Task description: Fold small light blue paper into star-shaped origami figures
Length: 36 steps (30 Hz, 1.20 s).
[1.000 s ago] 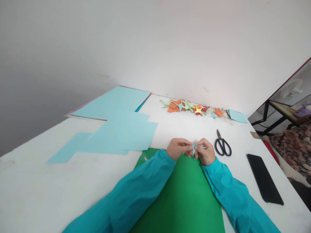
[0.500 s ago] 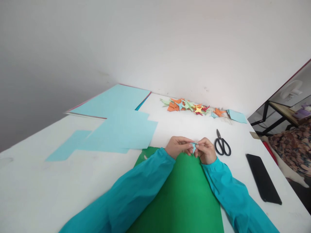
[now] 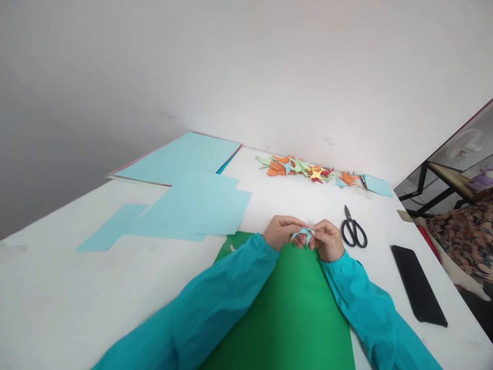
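Between my two hands is a small light-blue folded paper piece (image 3: 307,233) with pointed tips, held above the far end of a green mat (image 3: 292,303). My left hand (image 3: 283,232) pinches its left side, the fingers curled behind it. On the opposite side my right hand (image 3: 328,240) grips it between thumb and fingers. Some of the paper is covered by the fingertips. Black-handled scissors (image 3: 353,234) lie just right of my right hand, apart from it.
Light-blue paper sheets (image 3: 192,210) overlap on the left, by a larger stack (image 3: 185,156). Along the wall lie several colourful folded paper pieces (image 3: 300,167) and small blue squares (image 3: 376,185). A black phone-like slab (image 3: 418,285) rests near the right table edge.
The folded paper has turned in my fingers, and a pointed tip now shows on its left, by my left thumb. Both hands stay in nearly the same place.
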Tool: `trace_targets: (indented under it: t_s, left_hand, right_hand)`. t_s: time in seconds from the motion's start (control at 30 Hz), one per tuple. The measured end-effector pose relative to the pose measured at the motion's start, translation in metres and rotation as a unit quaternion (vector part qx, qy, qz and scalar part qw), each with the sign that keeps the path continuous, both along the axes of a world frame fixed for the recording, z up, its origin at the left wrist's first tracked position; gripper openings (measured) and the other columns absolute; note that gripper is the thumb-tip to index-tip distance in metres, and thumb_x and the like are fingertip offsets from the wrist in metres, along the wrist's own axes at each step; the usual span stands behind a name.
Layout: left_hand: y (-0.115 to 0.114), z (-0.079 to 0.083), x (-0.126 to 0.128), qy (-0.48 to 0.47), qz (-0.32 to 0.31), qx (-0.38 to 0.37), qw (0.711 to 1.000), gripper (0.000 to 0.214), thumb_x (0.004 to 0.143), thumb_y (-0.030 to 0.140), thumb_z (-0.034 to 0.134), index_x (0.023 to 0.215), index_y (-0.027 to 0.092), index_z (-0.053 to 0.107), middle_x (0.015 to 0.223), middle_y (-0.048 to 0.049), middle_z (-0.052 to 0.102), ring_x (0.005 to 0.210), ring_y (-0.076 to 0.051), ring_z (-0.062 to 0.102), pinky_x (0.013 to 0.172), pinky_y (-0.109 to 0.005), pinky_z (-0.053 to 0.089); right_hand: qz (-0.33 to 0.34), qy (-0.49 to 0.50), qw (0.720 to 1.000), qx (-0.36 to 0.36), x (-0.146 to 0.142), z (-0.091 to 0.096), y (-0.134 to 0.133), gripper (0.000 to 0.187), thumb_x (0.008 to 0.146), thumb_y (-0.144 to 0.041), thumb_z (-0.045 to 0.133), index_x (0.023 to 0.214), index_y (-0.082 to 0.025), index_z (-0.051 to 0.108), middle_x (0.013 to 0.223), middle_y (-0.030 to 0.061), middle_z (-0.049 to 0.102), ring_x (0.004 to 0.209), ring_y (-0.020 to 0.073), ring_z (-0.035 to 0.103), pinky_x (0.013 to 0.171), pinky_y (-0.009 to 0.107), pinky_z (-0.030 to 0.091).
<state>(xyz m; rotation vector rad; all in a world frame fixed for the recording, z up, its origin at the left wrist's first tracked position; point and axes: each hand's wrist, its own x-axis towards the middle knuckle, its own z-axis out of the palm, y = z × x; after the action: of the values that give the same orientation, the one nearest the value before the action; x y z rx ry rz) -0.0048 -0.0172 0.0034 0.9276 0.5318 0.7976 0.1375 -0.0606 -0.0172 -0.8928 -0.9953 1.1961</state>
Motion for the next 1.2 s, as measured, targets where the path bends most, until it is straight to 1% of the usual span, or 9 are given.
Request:
trace_targets:
  t_s: [0.1,0.23,0.4,0.53,0.7,0.8,0.9,1.0,1.2]
  left_hand:
    - [0.002,0.001,-0.001,0.027,-0.024,-0.022,0.999,0.031,0.056,0.035,0.071,0.068,0.007,0.064,0.049,-0.0057,0.063,0.043,-0.013,0.056,0.044,-0.026,0.047]
    - [0.005,-0.001,-0.002,0.068,-0.04,-0.01,0.997,0.03,0.051,0.03,0.076,0.066,0.008,0.064,0.051,-0.0034,0.063,0.046,-0.012,0.057,0.05,-0.026,0.048]
    - [0.008,-0.004,-0.003,0.06,-0.071,-0.014,0.996,0.031,0.052,0.028,0.076,0.073,0.007,0.066,0.059,-0.0053,0.066,0.053,-0.012,0.059,0.058,-0.027,0.048]
    - [0.008,-0.004,-0.002,0.055,-0.052,0.024,0.997,0.03,0.05,0.027,0.077,0.072,0.009,0.068,0.058,-0.0037,0.067,0.052,-0.012,0.06,0.058,-0.027,0.049]
    - [0.006,0.003,-0.004,0.073,-0.016,0.097,0.992,0.026,0.049,0.023,0.076,0.069,0.009,0.068,0.058,-0.0032,0.067,0.053,-0.012,0.06,0.058,-0.025,0.05]
    - [0.005,0.007,-0.004,0.078,-0.006,0.116,0.99,0.024,0.049,0.023,0.076,0.067,0.009,0.068,0.059,-0.0034,0.067,0.052,-0.013,0.06,0.056,-0.025,0.05]
    - [0.005,0.007,-0.004,0.091,-0.01,0.125,0.988,0.024,0.049,0.023,0.076,0.066,0.009,0.068,0.057,-0.0033,0.066,0.052,-0.013,0.059,0.055,-0.024,0.049]
    - [0.006,0.003,-0.004,0.102,-0.017,0.129,0.986,0.024,0.048,0.022,0.076,0.066,0.009,0.068,0.056,-0.0029,0.066,0.052,-0.012,0.059,0.056,-0.024,0.048]
    - [0.009,-0.002,-0.005,0.101,-0.042,0.148,0.983,0.027,0.049,0.026,0.076,0.068,0.008,0.068,0.058,-0.0042,0.066,0.054,-0.012,0.058,0.056,-0.023,0.047]
  right_hand:
    - [-0.031,-0.058,0.997,0.033,-0.001,0.002,-0.003,0.009,0.064,-0.022,0.066,0.067,-0.018,0.058,0.046,-0.0041,0.06,0.036,0.01,0.051,0.038,0.022,0.04]
    - [-0.046,-0.127,0.99,0.047,-0.003,0.007,-0.008,0.003,0.067,-0.018,0.062,0.067,-0.018,0.059,0.049,-0.0039,0.06,0.039,0.01,0.052,0.041,0.023,0.042]
    - [-0.066,-0.17,0.982,0.049,-0.005,0.011,-0.011,0.001,0.069,-0.018,0.059,0.068,-0.018,0.059,0.049,-0.0041,0.057,0.041,0.0094,0.051,0.042,0.022,0.042]
    - [-0.075,-0.198,0.977,0.04,-0.006,0.014,-0.013,0.004,0.069,-0.022,0.06,0.069,-0.019,0.058,0.052,-0.0031,0.057,0.042,0.0095,0.051,0.04,0.022,0.041]
    - [-0.091,-0.184,0.978,0.037,-0.008,0.018,-0.013,0.011,0.069,-0.026,0.062,0.075,-0.019,0.057,0.058,-0.002,0.06,0.042,0.0098,0.052,0.039,0.022,0.042]
    - [-0.089,-0.198,0.976,0.026,-0.008,0.017,-0.013,0.011,0.069,-0.027,0.063,0.073,-0.019,0.058,0.051,-0.0026,0.058,0.042,0.0106,0.052,0.04,0.023,0.043]
    - [-0.087,-0.221,0.97,0.041,-0.007,0.015,-0.014,0.008,0.07,-0.026,0.063,0.072,-0.019,0.059,0.051,-0.0021,0.058,0.043,0.0114,0.054,0.04,0.023,0.044]
    - [-0.092,-0.268,0.956,0.076,-0.007,0.014,-0.015,0.005,0.072,-0.023,0.059,0.073,-0.019,0.062,0.059,0.0006,0.062,0.045,0.0118,0.055,0.042,0.024,0.045]
    - [-0.141,-0.384,0.9,0.149,-0.006,0.018,-0.018,0.007,0.07,-0.019,0.058,0.071,-0.02,0.066,0.063,0.0025,0.065,0.054,0.0143,0.057,0.051,0.026,0.047]
